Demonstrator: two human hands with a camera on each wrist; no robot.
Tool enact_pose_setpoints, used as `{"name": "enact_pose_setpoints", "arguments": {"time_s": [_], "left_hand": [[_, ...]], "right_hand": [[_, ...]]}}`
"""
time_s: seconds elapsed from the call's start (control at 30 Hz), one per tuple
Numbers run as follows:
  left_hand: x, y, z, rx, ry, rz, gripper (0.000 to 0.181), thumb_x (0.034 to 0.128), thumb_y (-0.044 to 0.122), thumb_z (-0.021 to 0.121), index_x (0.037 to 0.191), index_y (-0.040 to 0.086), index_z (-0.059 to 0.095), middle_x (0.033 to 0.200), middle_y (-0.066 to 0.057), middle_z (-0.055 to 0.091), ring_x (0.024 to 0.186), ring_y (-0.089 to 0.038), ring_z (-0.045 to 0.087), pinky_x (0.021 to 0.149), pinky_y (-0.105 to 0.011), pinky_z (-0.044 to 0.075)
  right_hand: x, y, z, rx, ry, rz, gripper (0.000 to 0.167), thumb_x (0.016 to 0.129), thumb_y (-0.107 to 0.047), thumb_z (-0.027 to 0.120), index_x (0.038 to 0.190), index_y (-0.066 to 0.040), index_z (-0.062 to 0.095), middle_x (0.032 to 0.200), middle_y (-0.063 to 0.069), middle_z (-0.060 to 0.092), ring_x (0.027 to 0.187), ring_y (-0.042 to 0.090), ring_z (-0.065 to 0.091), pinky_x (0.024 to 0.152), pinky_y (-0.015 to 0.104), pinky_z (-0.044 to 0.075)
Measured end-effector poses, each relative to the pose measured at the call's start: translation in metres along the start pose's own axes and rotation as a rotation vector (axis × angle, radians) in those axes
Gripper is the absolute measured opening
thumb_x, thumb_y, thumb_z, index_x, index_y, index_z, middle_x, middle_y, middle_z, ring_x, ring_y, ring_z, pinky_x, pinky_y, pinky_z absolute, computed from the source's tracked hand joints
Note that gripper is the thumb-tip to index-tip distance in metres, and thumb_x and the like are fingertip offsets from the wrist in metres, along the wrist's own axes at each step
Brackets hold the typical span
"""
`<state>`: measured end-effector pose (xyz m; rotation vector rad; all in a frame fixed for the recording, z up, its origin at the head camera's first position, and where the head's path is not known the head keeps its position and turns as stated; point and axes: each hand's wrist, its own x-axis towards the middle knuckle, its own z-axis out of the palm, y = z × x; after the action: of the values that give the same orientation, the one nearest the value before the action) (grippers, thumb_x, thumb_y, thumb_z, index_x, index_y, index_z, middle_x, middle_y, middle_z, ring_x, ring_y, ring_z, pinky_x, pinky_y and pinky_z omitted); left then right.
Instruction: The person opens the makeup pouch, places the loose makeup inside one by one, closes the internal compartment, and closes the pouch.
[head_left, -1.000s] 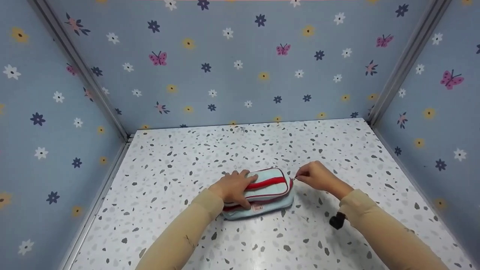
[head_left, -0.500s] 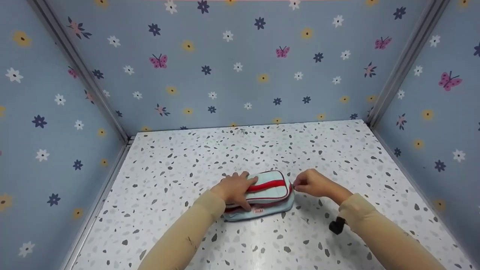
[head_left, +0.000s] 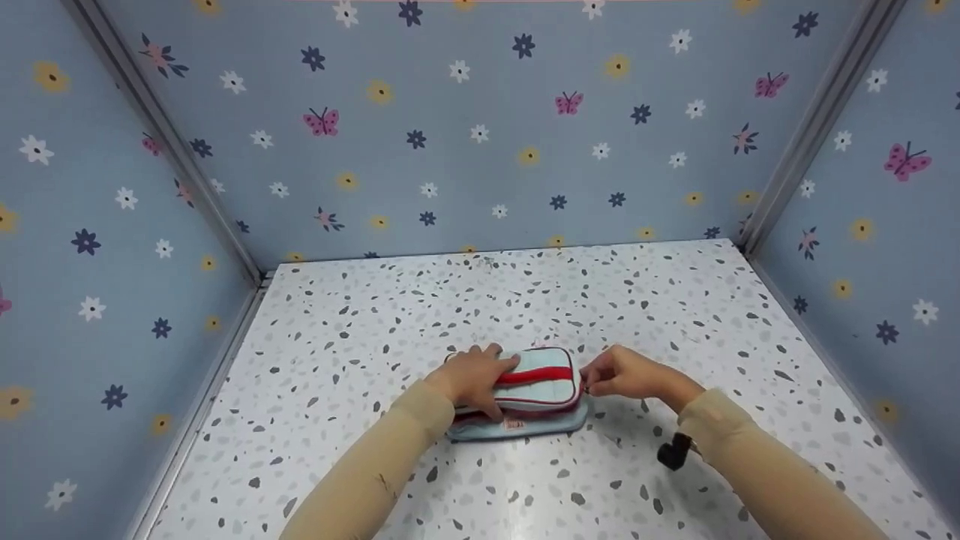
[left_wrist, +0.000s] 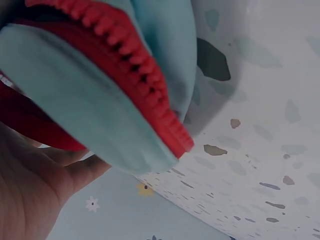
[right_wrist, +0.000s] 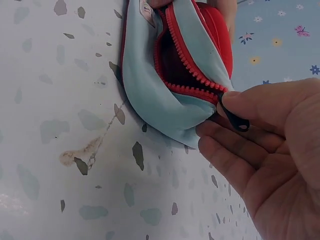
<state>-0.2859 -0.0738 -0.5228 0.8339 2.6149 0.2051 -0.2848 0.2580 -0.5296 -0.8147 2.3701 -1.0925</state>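
Note:
A light-blue pencil case (head_left: 536,391) with red piping and a red strap (head_left: 546,374) lies on the speckled table, in the middle of the head view. My left hand (head_left: 475,376) grips its left part, fingers spread over the top and thumb down the front. At the right end, thumb and fingers of my right hand (head_left: 630,372) pinch a dark zipper pull (right_wrist: 233,117). In the right wrist view the chunky red zipper (right_wrist: 182,52) gapes along the side. The inside looks dark, its contents hidden. The left wrist view shows red zipper teeth (left_wrist: 142,75) parted at the other end.
The white speckled tabletop (head_left: 360,315) surrounds the case. Blue flowered panels (head_left: 480,135) stand at the back and both sides, joined by metal posts (head_left: 817,127). A black object (head_left: 673,451) hangs at my right sleeve.
My right hand has come slightly nearer and to the left, closer against the case's right end. The case's top has tipped a little toward me. My left hand keeps its hold.

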Motion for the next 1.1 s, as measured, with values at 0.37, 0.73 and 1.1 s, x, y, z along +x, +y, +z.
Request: {"name": "enact_pose_setpoints", "arguments": {"time_s": [0.37,0.73,1.1], "left_hand": [[0.001,0.0,0.004,-0.022,0.029,0.004,0.106,0.0799,0.047,0.093,0.169,0.028,0.039,0.163,-0.014,0.048,0.138,-0.039,0.054,0.117,-0.059,0.048],[0.004,0.005,-0.003,-0.007,0.002,-0.017,0.104,0.0811,0.044,0.092,0.169,0.028,0.039,0.158,-0.017,0.052,0.134,-0.039,0.057,0.114,-0.057,0.051],[0.004,0.004,-0.004,-0.017,-0.03,-0.033,0.105,0.0852,0.048,0.089,0.172,0.03,0.033,0.171,-0.019,0.04,0.151,-0.045,0.047,0.123,-0.06,0.044]], "right_hand": [[-0.001,-0.005,0.0,-0.19,0.162,0.013,0.011,0.101,-0.003,0.069,0.095,0.001,0.078,0.078,0.001,0.071,0.068,0.006,0.056,0.063,0.024,0.049],[-0.009,-0.013,-0.005,-0.15,0.065,-0.012,0.01,0.095,-0.003,0.076,0.087,-0.003,0.08,0.077,-0.001,0.073,0.068,0.004,0.06,0.063,0.022,0.052],[-0.003,-0.022,0.009,-0.038,-0.079,0.027,0.007,0.096,-0.003,0.076,0.094,0.0,0.082,0.082,0.008,0.079,0.07,0.008,0.068,0.063,0.02,0.056]]}}
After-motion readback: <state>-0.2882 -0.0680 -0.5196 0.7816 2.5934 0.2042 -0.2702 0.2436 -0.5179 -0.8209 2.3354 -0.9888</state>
